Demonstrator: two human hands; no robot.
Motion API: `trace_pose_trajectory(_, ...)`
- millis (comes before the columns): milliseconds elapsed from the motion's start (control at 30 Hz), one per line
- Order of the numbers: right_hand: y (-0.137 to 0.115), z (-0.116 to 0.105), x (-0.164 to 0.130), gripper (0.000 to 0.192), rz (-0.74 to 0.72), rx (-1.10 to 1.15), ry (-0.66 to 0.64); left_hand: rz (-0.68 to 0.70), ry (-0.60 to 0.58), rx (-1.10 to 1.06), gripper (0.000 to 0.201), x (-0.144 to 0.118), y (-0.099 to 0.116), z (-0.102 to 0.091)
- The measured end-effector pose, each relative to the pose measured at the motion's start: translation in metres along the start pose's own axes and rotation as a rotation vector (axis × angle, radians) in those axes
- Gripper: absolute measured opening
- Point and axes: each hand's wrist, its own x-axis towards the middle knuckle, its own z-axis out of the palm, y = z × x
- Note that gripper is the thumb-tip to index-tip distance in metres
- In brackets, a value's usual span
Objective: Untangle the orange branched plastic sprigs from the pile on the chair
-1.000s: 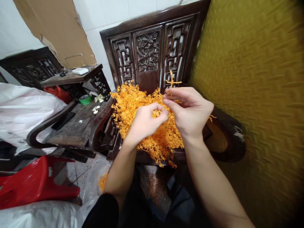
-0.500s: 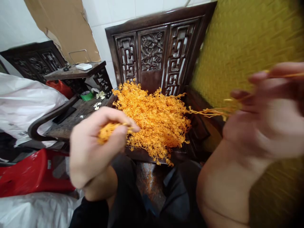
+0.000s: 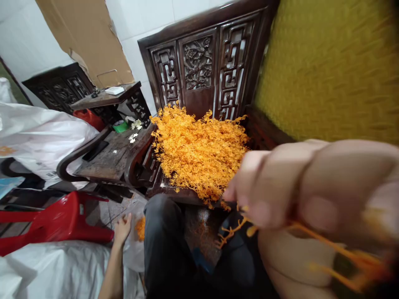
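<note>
Head view, nearest first: the right hand (image 3: 299,187) fills the lower right, blurred and very close to the camera, its grip closed on a thin orange stem (image 3: 324,243) that runs down to the right, with small sprigs trailing off its left end by the knee. Lower left, the left hand (image 3: 122,229) reaches down beside the dark trouser leg into a clear plastic bag (image 3: 132,253) on the floor that has a bit of orange stuff (image 3: 141,227) in it; its fingers look loosely spread with nothing pinched that I can make out. To do this well, I would judge it best to keep the stem held firmly near one end so the sprigs hang free and do not snag, and to let the left hand release fully inside the bag's mouth. Farther off, the heap of orange sprigs (image 3: 199,149) lies on the seat of the carved wooden chair (image 3: 199,62), well apart from both hands.
</note>
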Motion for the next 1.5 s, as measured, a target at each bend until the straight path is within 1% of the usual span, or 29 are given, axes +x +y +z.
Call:
trace_pose_trajectory(33, 0.004, 0.003, 0.023, 0.009, -0.027, -0.014, 0.014, -0.011, -0.005, -0.008, 0.031, -0.004, -0.001, 0.007)
trace_pose_trajectory(67, 0.010, 0.004, 0.042, 0.007, 0.007, -0.023, -0.072, -0.019, -0.007, -0.027, 0.030, -0.006, -0.001, 0.011)
trace_pose_trajectory(100, 0.016, 0.003, 0.056, 0.004, -0.028, 0.003, -0.177, -0.022, 0.003, -0.057, 0.029, -0.007, -0.001, 0.011)
trace_pose_trajectory(167, 0.030, -0.001, 0.071, 0.001, -0.023, 0.031, -0.375, -0.006, 0.048, -0.108, 0.031, -0.002, 0.003, -0.001)
trace_pose_trajectory(233, 0.045, -0.006, 0.072, 0.007, -0.042, 0.071, -0.558, 0.048, 0.143, -0.177, 0.036, 0.006, 0.015, -0.024)
trace_pose_trajectory(300, 0.058, -0.006, 0.068, 0.012, -0.064, 0.106, -0.745, 0.151, 0.260, -0.270, 0.039, 0.013, 0.042, -0.055)
trace_pose_trajectory(367, 0.066, -0.002, 0.062, 0.016, -0.052, 0.089, -0.898, 0.303, 0.357, -0.382, 0.041, 0.013, 0.085, -0.090)
trace_pose_trajectory(400, 0.067, 0.000, 0.059, 0.018, -0.029, 0.045, -0.934, 0.448, 0.427, -0.525, 0.039, 0.011, 0.112, -0.107)
trace_pose_trajectory(433, 0.065, 0.002, 0.056, 0.020, 0.010, -0.028, -0.941, 0.597, 0.451, -0.620, 0.037, 0.008, 0.141, -0.122)
trace_pose_trajectory(500, 0.055, 0.003, 0.051, 0.022, 0.135, -0.240, -0.886, 0.847, 0.396, -0.652, 0.029, 0.001, 0.204, -0.144)
trace_pose_trajectory(533, 0.048, 0.002, 0.050, 0.023, 0.205, -0.351, -0.833, 0.957, 0.316, -0.612, 0.028, -0.002, 0.235, -0.150)
trace_pose_trajectory(600, 0.033, -0.003, 0.049, 0.029, 0.300, -0.506, -0.707, 1.071, 0.053, -0.410, 0.037, -0.004, 0.292, -0.150)
trace_pose_trajectory(667, 0.022, -0.012, 0.051, 0.036, 0.311, -0.604, -0.552, 1.017, -0.137, -0.113, 0.069, -0.002, 0.338, -0.139)
trace_pose_trajectory(700, 0.020, -0.019, 0.052, 0.038, 0.290, -0.657, -0.457, 0.995, -0.179, -0.060, 0.078, 0.000, 0.357, -0.132)
trace_pose_trajectory(733, 0.021, -0.026, 0.053, 0.038, 0.271, -0.715, -0.351, 0.980, -0.202, -0.028, 0.077, 0.004, 0.372, -0.125)
trace_pose_trajectory(800, 0.030, -0.041, 0.056, 0.037, 0.267, -0.827, -0.119, 0.976, -0.211, -0.015, 0.057, 0.012, 0.394, -0.114)
trace_pose_trajectory(867, 0.047, -0.058, 0.060, 0.035, 0.306, -0.918, 0.099, 1.006, -0.195, -0.043, 0.038, 0.020, 0.404, -0.112)
trace_pose_trajectory(900, 0.058, -0.067, 0.062, 0.034, 0.338, -0.969, 0.190, 1.028, -0.182, -0.068, 0.034, 0.023, 0.406, -0.114)
trace_pose_trajectory(967, 0.083, -0.083, 0.067, 0.034, 0.407, -1.096, 0.315, 1.072, -0.156, -0.124, 0.031, 0.026, 0.403, -0.127)
trace_pose_trajectory(1000, 0.096, -0.090, 0.070, 0.037, 0.446, -1.160, 0.343, 1.098, -0.142, -0.163, 0.029, 0.025, 0.400, -0.136)
trace_pose_trajectory(1067, 0.121, -0.099, 0.075, 0.051, 0.503, -1.237, 0.323, 1.158, -0.087, -0.302, 0.020, 0.021, 0.390, -0.158)
trace_pose_trajectory(1133, 0.143, -0.104, 0.080, 0.065, 0.496, -1.253, 0.249, 1.207, 0.031, -0.533, 0.012, 0.014, 0.381, -0.178)
trace_pose_trajectory(1200, 0.161, -0.104, 0.084, 0.068, 0.511, -1.277, 0.166, 1.224, 0.120, -0.673, 0.012, 0.010, 0.374, -0.190)
trace_pose_trajectory(1233, 0.169, -0.104, 0.085, 0.066, 0.565, -1.304, 0.121, 1.227, 0.118, -0.657, 0.015, 0.009, 0.373, -0.191)
trace_pose_trajectory(1300, 0.184, -0.103, 0.085, 0.066, 0.743, -1.362, 0.033, 1.220, -0.002, -0.429, 0.032, 0.012, 0.373, -0.182)
trace_pose_trajectory(1367, 0.200, -0.104, 0.083, 0.073, 0.931, -1.389, -0.028, 1.153, -0.169, -0.092, 0.056, 0.018, 0.378, -0.160)
trace_pose_trajectory(1433, 0.217, -0.109, 0.079, 0.071, 1.069, -1.380, -0.064, 1.055, -0.261, 0.102, 0.076, 0.025, 0.384, -0.133)
trace_pose_trajectory(1467, 0.224, -0.111, 0.077, 0.062, 1.134, -1.370, -0.087, 1.006, -0.280, 0.158, 0.077, 0.029, 0.386, -0.121)
trace_pose_trajectory(1500, 0.231, -0.113, 0.075, 0.052, 1.190, -1.358, -0.106, 0.966, -0.283, 0.191, 0.070, 0.032, 0.386, -0.111)
